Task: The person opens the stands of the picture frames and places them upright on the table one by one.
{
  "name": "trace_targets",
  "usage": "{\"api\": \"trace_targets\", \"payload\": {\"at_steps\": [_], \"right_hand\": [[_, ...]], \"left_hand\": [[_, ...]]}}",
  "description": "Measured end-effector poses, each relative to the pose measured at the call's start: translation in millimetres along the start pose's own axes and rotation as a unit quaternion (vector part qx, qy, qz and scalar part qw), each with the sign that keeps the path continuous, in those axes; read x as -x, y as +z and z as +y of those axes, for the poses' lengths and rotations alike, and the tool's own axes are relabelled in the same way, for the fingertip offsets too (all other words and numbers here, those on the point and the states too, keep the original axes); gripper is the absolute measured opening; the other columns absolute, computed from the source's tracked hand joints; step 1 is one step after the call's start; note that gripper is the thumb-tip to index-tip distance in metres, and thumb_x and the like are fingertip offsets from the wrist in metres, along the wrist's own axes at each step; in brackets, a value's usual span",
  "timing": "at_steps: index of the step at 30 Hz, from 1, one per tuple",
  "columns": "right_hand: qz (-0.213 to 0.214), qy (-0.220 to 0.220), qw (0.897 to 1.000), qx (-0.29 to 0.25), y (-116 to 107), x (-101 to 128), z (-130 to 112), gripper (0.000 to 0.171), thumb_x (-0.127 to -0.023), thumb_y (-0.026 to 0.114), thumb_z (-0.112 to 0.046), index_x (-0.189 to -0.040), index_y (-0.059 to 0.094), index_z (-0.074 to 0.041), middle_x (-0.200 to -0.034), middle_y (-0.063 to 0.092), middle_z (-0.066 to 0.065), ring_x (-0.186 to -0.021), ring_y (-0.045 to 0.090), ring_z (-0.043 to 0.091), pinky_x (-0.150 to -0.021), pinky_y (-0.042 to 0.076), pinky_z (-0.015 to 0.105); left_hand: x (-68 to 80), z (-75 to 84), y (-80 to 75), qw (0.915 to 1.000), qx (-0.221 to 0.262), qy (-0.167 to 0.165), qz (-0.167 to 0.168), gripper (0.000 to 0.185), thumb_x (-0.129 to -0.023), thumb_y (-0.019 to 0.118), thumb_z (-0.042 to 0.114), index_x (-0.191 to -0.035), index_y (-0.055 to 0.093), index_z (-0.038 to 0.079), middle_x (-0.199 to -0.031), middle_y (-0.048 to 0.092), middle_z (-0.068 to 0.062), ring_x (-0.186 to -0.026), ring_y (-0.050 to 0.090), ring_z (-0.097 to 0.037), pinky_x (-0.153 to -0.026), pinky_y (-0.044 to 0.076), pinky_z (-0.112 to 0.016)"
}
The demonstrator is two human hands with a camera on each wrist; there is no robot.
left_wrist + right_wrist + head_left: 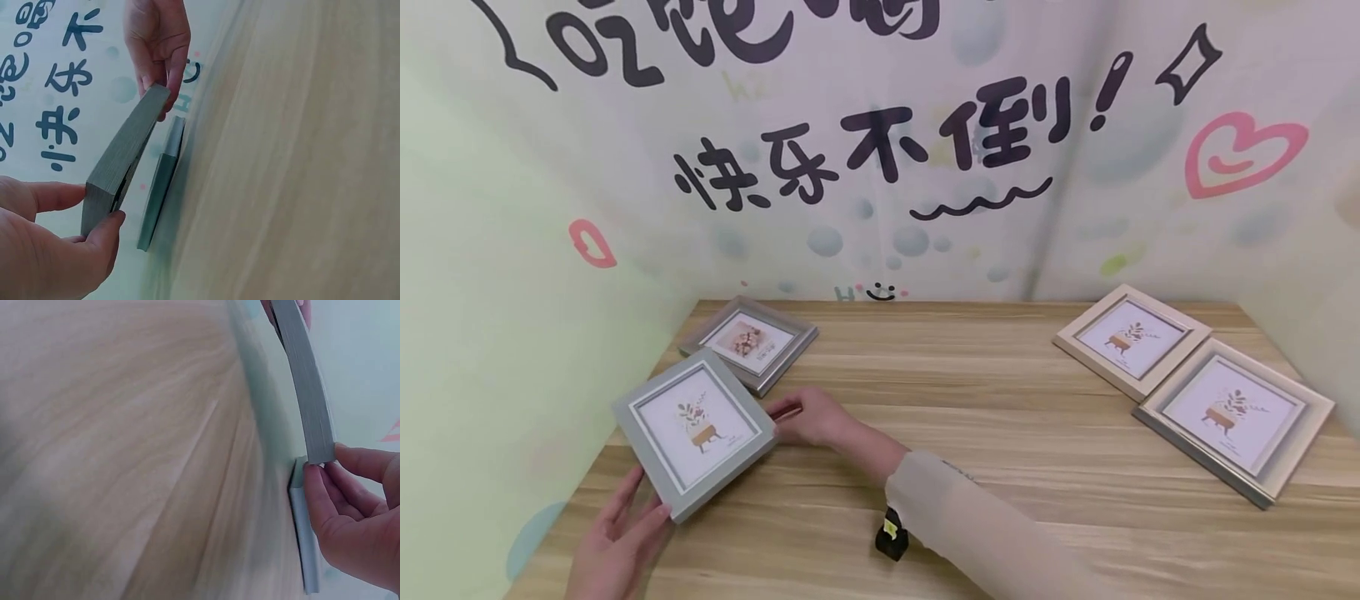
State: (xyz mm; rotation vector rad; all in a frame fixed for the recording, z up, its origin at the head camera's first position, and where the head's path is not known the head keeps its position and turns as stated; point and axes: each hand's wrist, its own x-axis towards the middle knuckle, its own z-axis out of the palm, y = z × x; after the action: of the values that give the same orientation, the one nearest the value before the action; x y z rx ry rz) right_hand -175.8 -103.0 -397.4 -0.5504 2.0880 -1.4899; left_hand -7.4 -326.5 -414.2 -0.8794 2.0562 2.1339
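I see both hands on the grey frame (694, 432), lifted tilted off the desk (970, 400) at its near left. Left hand (613, 542) pinches the near corner, thumb on top, fingers (103, 234) curled under; right hand (812, 417) reaches across, fingers (322, 494) pinching the far corner. Four frames total: this one, a second grey frame (751, 342) flat just behind, two cream frames (1195, 383) far right. Held frame is square, picture up, corners pointing toward me and away.

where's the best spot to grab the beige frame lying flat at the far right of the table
Probably by two opposite outer edges of the beige frame, coming from above. It lies flat on the table, so only its raised border is easy to pinch, and its near-right corner is free, while the neighbouring frame crowds its left.
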Motion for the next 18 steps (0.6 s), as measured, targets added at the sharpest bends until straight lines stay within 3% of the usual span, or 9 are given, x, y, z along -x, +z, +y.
{"api": "trace_targets", "payload": {"at_steps": [3,8,11,14,15,18], "right_hand": [[0.004,-0.011,1.000,-0.024,-5,4,-4,0.030,-0.084,0.072,0.003,-0.114,0.071,0.000,-0.112,0.073,0.015,-0.101,0.070,0.022,-0.082,0.055,0.020],[0.011,-0.024,0.998,-0.049,-16,11,-8,0.029,-0.088,0.070,0.001,-0.117,0.070,0.000,-0.115,0.072,0.016,-0.104,0.070,0.024,-0.086,0.059,0.027],[0.022,-0.032,0.997,-0.060,-22,14,-10,0.030,-0.088,0.070,0.001,-0.118,0.069,0.000,-0.116,0.072,0.017,-0.106,0.070,0.026,-0.087,0.059,0.029],[0.034,-0.039,0.995,-0.079,-29,16,-11,0.030,-0.088,0.069,0.003,-0.118,0.069,0.001,-0.118,0.071,0.018,-0.108,0.070,0.027,-0.089,0.060,0.031],[0.040,-0.043,0.995,-0.085,-32,16,-11,0.030,-0.088,0.069,0.003,-0.118,0.069,0.001,-0.120,0.071,0.018,-0.109,0.070,0.028,-0.090,0.060,0.032],[0.055,-0.060,0.992,-0.101,-40,19,-14,0.030,-0.089,0.068,0.004,-0.119,0.068,0.003,-0.122,0.069,0.020,-0.112,0.069,0.030,-0.091,0.060,0.033]], "left_hand": [[1.6,2.3,3.5,0.9991,0.024,0.034,0.002,0.088,-0.096,0.060,0.001,-0.160,0.006,0.027,-0.164,-0.010,0.019,-0.097,0.053,0.025,-0.086,0.051,-0.005],[5.2,11.1,15.1,0.9960,0.057,0.067,0.014,0.085,-0.096,0.059,-0.002,-0.160,0.011,0.027,-0.167,-0.007,0.013,-0.097,0.055,0.023,-0.087,0.052,-0.006],[6.1,19.8,22.4,0.9963,0.047,0.070,0.017,0.083,-0.097,0.058,0.000,-0.160,0.013,0.030,-0.168,-0.005,0.008,-0.098,0.055,0.022,-0.088,0.051,-0.006],[6.1,30.5,28.6,0.9953,0.034,0.090,0.007,0.082,-0.098,0.058,0.000,-0.160,0.013,0.028,-0.169,0.005,-0.002,-0.102,0.055,0.021,-0.091,0.051,-0.007],[5.7,34.3,30.2,0.9945,0.031,0.100,0.003,0.081,-0.098,0.058,0.001,-0.160,0.014,0.026,-0.167,0.017,-0.005,-0.103,0.056,0.020,-0.091,0.051,-0.007],[3.3,46.2,35.8,0.9912,0.028,0.129,-0.007,0.079,-0.097,0.060,0.002,-0.160,0.018,0.023,-0.150,0.042,0.003,-0.107,0.057,0.017,-0.091,0.051,-0.008]]}}
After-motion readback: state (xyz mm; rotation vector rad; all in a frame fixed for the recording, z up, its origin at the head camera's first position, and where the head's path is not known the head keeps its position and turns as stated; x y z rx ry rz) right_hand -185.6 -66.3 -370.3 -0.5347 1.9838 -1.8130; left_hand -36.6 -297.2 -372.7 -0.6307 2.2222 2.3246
